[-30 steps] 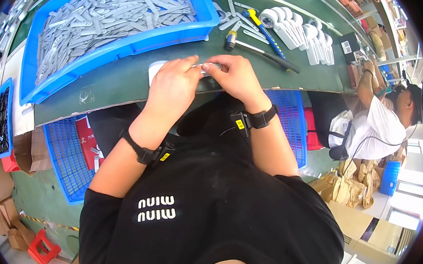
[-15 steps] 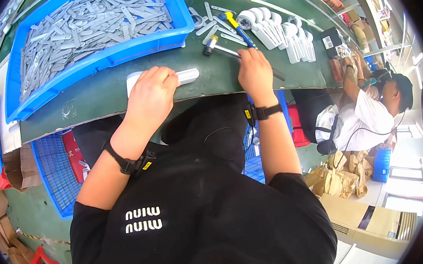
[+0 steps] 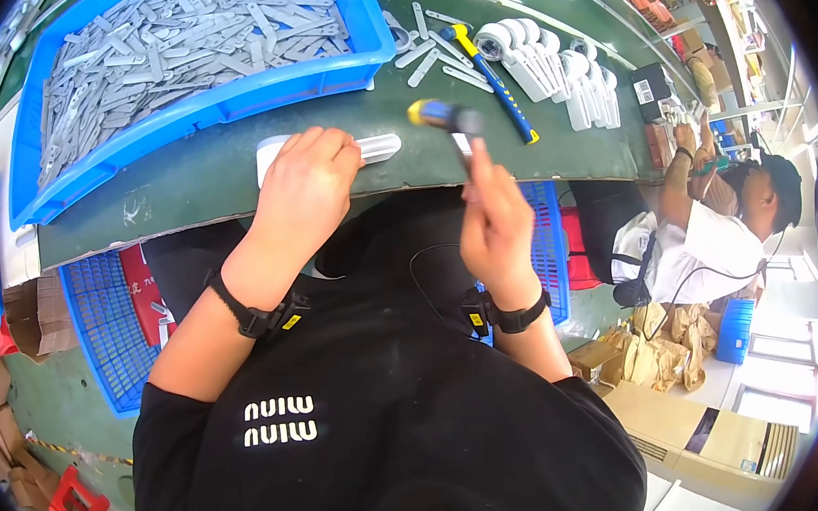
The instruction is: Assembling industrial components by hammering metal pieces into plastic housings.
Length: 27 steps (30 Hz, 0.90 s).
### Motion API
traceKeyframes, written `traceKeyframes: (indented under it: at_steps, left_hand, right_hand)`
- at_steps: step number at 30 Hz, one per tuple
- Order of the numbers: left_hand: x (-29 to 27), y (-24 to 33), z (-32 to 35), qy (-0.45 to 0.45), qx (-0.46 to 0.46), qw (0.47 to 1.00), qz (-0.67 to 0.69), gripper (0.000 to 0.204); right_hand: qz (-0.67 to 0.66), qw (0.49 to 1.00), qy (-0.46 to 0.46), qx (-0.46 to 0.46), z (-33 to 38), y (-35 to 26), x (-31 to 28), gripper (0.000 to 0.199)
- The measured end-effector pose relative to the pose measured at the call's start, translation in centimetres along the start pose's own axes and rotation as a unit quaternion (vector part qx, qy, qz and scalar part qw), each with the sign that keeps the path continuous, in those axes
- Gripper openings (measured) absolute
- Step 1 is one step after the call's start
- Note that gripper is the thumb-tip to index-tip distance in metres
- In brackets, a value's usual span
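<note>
Yellow-and-black hammer [image 3: 449, 117] is up off the worktop [image 3: 201, 181], gripped in the right hand [image 3: 499, 215]; half a second ago it lay there. Left hand [image 3: 309, 174] still clasps the white handled part [image 3: 381, 148] near the worktop's front edge. I'd call tool pickup done, part steadied.

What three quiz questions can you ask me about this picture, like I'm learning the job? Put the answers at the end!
1. Which hand grips the hammer with the black-and-yellow head?
2. Fill in the colour: the big blue rectangular tray is heaped with flat, narrow ____ strips.
3. True or false: the slim blue-and-yellow tool lies inside the tray.

Key:
1. The right hand.
2. Grey.
3. False: that tool lies on the green workbench.
</note>
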<state>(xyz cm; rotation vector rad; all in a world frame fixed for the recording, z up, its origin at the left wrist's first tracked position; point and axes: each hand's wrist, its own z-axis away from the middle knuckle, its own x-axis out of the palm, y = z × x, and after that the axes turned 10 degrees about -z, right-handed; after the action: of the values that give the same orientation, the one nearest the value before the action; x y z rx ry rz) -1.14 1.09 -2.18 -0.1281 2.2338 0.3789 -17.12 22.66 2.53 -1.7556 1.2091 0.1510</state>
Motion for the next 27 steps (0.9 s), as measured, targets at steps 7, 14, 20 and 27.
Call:
traceKeyframes:
  at_steps: [7,14,20,27]
  left_hand:
    - [0.3,0.1,0.1,-0.006,0.005,1.0,-0.019,0.01]
    - [0.2,0.1,0.3,0.006,-0.005,1.0,-0.017,0.011]
    - [0.1,0.4,0.2,0.021,-0.01,1.0,0.011,0.012]
    - [-0.9,1.5,-0.4,-0.032,-0.032,0.998,-0.036,0.02]
  right_hand:
    - [-0.032,0.999,0.006,0.002,0.3,-0.2,-0.2,0.063]
    - [-0.041,0.999,-0.012,0.007,0.6,-0.9,0.9,0.065]
    - [0.053,0.99,-0.101,0.077,1.8,0.7,1.6,0.066]
    - [-0.135,0.979,0.035,0.149,2.1,-0.2,0.8,0.067]
